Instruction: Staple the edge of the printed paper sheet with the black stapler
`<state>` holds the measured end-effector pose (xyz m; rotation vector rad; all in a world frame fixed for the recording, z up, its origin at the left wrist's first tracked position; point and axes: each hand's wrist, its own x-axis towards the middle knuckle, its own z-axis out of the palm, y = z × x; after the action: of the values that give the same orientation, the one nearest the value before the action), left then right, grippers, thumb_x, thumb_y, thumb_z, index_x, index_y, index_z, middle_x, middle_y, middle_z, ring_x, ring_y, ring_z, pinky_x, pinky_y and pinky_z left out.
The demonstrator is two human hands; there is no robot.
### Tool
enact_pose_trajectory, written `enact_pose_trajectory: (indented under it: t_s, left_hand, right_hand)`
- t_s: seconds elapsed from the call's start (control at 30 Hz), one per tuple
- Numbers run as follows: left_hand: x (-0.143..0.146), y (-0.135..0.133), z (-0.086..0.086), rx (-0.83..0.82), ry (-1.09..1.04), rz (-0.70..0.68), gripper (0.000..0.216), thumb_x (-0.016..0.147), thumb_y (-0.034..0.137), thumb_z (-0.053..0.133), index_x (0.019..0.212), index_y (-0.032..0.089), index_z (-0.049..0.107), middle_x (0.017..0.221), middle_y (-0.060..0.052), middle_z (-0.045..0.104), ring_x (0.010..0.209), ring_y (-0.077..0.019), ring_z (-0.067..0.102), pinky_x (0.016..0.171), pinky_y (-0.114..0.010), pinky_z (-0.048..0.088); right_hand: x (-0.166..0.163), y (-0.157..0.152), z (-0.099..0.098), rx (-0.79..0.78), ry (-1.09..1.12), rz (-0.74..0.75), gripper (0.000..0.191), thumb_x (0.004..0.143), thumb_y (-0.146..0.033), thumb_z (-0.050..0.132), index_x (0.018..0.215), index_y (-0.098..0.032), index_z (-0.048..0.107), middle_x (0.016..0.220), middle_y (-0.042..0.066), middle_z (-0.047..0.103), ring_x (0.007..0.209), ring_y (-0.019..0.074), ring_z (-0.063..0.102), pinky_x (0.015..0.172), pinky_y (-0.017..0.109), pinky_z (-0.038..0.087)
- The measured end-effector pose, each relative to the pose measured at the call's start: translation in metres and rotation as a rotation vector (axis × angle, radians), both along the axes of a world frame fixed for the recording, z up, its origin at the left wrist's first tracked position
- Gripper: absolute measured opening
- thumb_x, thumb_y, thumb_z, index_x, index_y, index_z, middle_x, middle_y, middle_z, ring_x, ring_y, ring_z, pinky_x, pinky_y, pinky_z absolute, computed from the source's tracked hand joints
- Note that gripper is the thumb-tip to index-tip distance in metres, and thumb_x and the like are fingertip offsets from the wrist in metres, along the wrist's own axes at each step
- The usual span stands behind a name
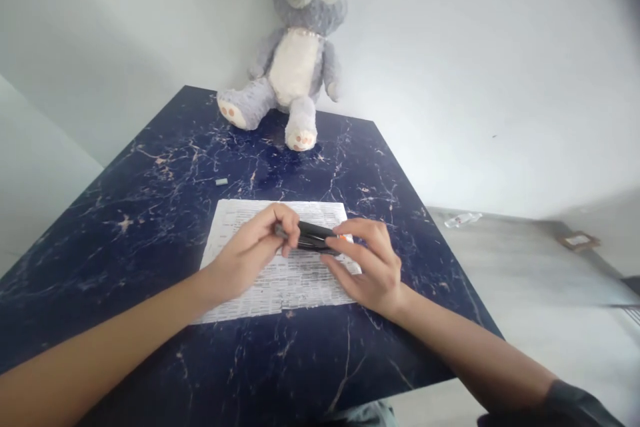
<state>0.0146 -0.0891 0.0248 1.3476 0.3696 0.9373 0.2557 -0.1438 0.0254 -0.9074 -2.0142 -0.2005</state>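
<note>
Both hands hold a long, slim black object [316, 232] above a printed paper sheet [300, 280]. It looks like a stapler, with a thick upper bar and thinner parts beneath, but its ends are covered by fingers. My left hand [250, 250] is closed around its left end, thumb and fingers pinching it. At the right end, the thumb and fingertips of my right hand [367, 263] grip it, with a small orange spot near them. The paper lies flat on the table under both hands and is dense with small text.
A dark blue marbled table [150, 227] carries everything. A grey and white plush toy [295, 67] sits at its far edge against the wall. A small pale green block [221, 181] lies left of centre. On the floor at right are a clear plastic item [463, 219] and a brown item [577, 240].
</note>
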Motion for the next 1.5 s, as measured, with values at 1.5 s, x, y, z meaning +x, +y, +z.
enact_pose_trajectory:
  t_s: [1.5]
  left_hand:
    - [-0.038,0.052,-0.008,0.617,0.692,0.555,0.024,0.107,0.035,0.06,0.119,0.021,0.076,0.115,-0.009,0.078,0.103,-0.0211,0.075,0.094,-0.036,0.061]
  right_hand:
    - [0.035,0.031,-0.014,-0.411,0.21,-0.045,0.02,0.107,-0.037,0.058,0.117,-0.021,0.066,0.099,0.006,0.074,0.09,0.0212,0.071,0.083,0.037,0.059]
